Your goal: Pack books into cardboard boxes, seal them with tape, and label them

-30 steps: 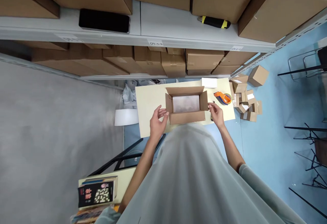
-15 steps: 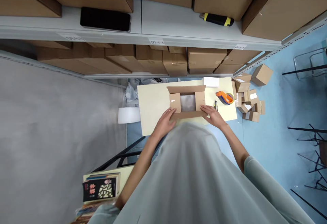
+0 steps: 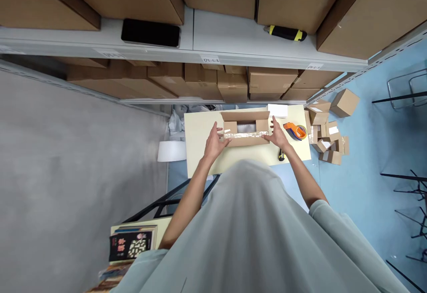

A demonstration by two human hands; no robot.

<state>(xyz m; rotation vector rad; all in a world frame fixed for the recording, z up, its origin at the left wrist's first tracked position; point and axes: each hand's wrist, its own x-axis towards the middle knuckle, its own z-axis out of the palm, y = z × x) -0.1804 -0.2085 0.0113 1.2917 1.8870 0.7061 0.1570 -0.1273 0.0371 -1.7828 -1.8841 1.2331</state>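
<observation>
A small brown cardboard box (image 3: 247, 142) lies on the cream table board in front of me. Its far flap stands up, and the near flap is folded inward with a shiny strip of clear tape (image 3: 245, 135) along it. Through the opening shows a greyish surface that I cannot identify. At the near left corner is my left hand (image 3: 214, 143), fingers spread and thumb against the flap. My right hand (image 3: 277, 134) mirrors it on the right, thumb on the flap end and fingers apart. A utility knife (image 3: 281, 155) rests below my right wrist.
An orange tape dispenser (image 3: 295, 131) lies right of my right hand, and a white box (image 3: 277, 111) behind it. Shelves of cartons (image 3: 232, 87) stand ahead, with a phone (image 3: 151, 33) and another utility knife (image 3: 285, 32) on top. Small cartons (image 3: 331, 130) are piled on the right.
The near flap has folded inward, bringing the taped strip into view. My hands have moved up and outward, with their fingers spreading. The camera view has shifted slightly.
</observation>
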